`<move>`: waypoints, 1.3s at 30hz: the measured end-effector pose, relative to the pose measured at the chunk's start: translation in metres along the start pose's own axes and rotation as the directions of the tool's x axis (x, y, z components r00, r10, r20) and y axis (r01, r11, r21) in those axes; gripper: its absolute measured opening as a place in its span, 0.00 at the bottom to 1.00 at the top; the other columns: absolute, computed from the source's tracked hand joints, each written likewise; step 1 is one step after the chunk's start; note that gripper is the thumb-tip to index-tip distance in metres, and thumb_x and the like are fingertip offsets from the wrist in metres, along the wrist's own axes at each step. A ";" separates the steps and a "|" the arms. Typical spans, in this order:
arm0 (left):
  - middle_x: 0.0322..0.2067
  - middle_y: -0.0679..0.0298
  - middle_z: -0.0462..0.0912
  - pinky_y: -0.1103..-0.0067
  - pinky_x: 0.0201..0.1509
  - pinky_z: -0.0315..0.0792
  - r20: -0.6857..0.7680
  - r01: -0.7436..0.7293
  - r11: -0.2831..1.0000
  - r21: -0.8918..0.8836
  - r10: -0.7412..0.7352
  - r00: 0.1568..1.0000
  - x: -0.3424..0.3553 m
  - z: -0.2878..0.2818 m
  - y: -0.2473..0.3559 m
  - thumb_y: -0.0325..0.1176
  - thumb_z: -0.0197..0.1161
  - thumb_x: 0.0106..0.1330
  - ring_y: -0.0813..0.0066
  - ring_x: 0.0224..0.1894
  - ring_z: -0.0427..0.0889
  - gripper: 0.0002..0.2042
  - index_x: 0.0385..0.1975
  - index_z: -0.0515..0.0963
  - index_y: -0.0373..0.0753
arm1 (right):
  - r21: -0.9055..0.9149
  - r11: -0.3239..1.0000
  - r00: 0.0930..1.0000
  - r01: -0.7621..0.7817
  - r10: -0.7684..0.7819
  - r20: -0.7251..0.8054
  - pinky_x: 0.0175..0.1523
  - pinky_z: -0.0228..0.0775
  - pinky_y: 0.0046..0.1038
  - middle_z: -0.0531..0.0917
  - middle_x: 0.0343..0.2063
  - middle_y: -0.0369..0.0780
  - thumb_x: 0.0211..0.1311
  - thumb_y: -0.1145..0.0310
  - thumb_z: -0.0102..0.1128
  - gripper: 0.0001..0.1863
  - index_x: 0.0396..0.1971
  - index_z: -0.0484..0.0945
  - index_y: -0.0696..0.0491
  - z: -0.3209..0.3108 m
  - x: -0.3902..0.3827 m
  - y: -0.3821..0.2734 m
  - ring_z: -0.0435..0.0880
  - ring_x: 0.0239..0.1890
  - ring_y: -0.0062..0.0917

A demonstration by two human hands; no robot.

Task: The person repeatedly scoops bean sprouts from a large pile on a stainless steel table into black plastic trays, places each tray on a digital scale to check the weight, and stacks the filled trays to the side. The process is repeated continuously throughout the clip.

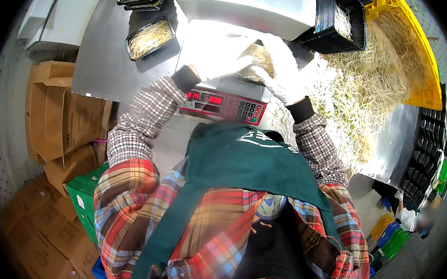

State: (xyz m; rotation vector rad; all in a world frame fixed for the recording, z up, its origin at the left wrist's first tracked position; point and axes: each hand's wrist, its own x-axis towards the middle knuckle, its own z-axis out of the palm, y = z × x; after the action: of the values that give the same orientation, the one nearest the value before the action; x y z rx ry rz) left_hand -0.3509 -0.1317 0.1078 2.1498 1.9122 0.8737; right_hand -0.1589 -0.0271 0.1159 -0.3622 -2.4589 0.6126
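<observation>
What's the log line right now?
left hand: at sprouts; right hand: at sprouts; red scale: display lit; black tray: sprout-filled, left

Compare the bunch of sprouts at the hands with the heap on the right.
Size: the bunch is small; the heap is far larger.
Place: the bunch is between the left hand and right hand; the heap spreads over the table and into the yellow crate.
Shared: both are pale, thin strands.
</observation>
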 end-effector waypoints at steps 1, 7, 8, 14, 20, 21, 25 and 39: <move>0.52 0.49 0.78 0.66 0.62 0.69 -0.026 0.127 0.969 -0.210 -0.135 0.990 -0.004 0.009 0.007 0.38 0.58 0.67 0.56 0.55 0.76 0.24 0.61 0.69 0.35 | 0.027 0.999 0.999 0.039 -0.039 0.017 0.66 0.62 0.41 0.73 0.57 0.50 0.62 0.67 0.60 0.26 0.60 0.69 0.57 0.005 0.005 0.001 0.71 0.60 0.45; 0.57 0.52 0.74 0.66 0.64 0.64 -0.226 0.311 0.929 -0.202 -0.353 0.908 0.000 0.083 0.010 0.30 0.51 0.68 0.56 0.58 0.72 0.16 0.54 0.75 0.37 | 0.023 0.972 0.972 -0.232 0.233 -0.036 0.59 0.69 0.38 0.81 0.49 0.48 0.65 0.67 0.52 0.19 0.53 0.76 0.58 0.051 -0.010 0.006 0.78 0.51 0.42; 0.55 0.54 0.75 0.64 0.63 0.63 -0.182 0.415 0.900 -0.133 -0.434 0.882 0.003 0.074 0.022 0.30 0.51 0.66 0.56 0.58 0.72 0.16 0.53 0.75 0.39 | -0.023 0.971 0.970 -0.240 0.238 -0.049 0.59 0.70 0.38 0.81 0.49 0.48 0.65 0.66 0.53 0.19 0.53 0.75 0.58 0.048 -0.008 0.002 0.79 0.51 0.42; 0.56 0.55 0.74 0.61 0.64 0.62 -0.233 0.211 0.971 0.113 -0.181 0.956 -0.002 0.018 0.040 0.31 0.54 0.65 0.54 0.59 0.71 0.24 0.62 0.70 0.42 | -0.154 0.988 0.975 0.028 -0.061 -0.214 0.44 0.76 0.38 0.84 0.34 0.44 0.56 0.72 0.58 0.11 0.40 0.81 0.53 -0.010 0.051 0.035 0.84 0.37 0.39; 0.54 0.53 0.77 0.69 0.62 0.69 -0.513 0.124 0.991 -0.044 -0.129 0.849 -0.037 -0.070 0.025 0.29 0.59 0.66 0.57 0.57 0.76 0.19 0.58 0.73 0.35 | -0.663 0.747 0.997 0.037 -0.077 -0.031 0.47 0.76 0.36 0.82 0.44 0.43 0.57 0.57 0.67 0.26 0.56 0.74 0.44 0.002 0.154 0.178 0.82 0.43 0.39; 0.57 0.55 0.75 0.72 0.62 0.69 -0.519 0.200 0.973 -0.116 -0.231 0.823 -0.050 -0.078 0.016 0.29 0.59 0.69 0.63 0.58 0.76 0.19 0.59 0.72 0.33 | -0.712 0.698 0.987 0.083 -0.154 -0.036 0.45 0.77 0.36 0.83 0.41 0.42 0.54 0.55 0.69 0.28 0.55 0.73 0.43 0.014 0.161 0.208 0.83 0.41 0.39; 0.53 0.54 0.78 0.75 0.59 0.73 -0.625 0.365 0.890 -0.272 -0.452 0.637 -0.111 -0.099 -0.020 0.28 0.64 0.66 0.68 0.53 0.79 0.25 0.62 0.68 0.35 | -0.770 0.618 0.985 0.160 -0.051 0.164 0.40 0.77 0.38 0.82 0.34 0.41 0.62 0.64 0.56 0.12 0.45 0.78 0.43 0.019 0.183 0.230 0.84 0.38 0.34; 0.54 0.62 0.79 0.82 0.60 0.70 -0.370 0.377 0.836 -0.398 -0.523 0.768 -0.070 -0.076 -0.041 0.27 0.60 0.69 0.77 0.54 0.78 0.21 0.62 0.71 0.37 | -0.444 0.855 0.962 0.267 -0.211 0.171 0.48 0.75 0.37 0.82 0.39 0.41 0.64 0.66 0.55 0.11 0.46 0.78 0.45 -0.006 0.177 0.222 0.81 0.42 0.39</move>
State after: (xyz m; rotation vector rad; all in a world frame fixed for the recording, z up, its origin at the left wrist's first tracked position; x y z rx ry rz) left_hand -0.4262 -0.2107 0.1281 1.2746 2.1831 1.5455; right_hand -0.2705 0.2325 0.0914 -0.1967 -2.6931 -0.0738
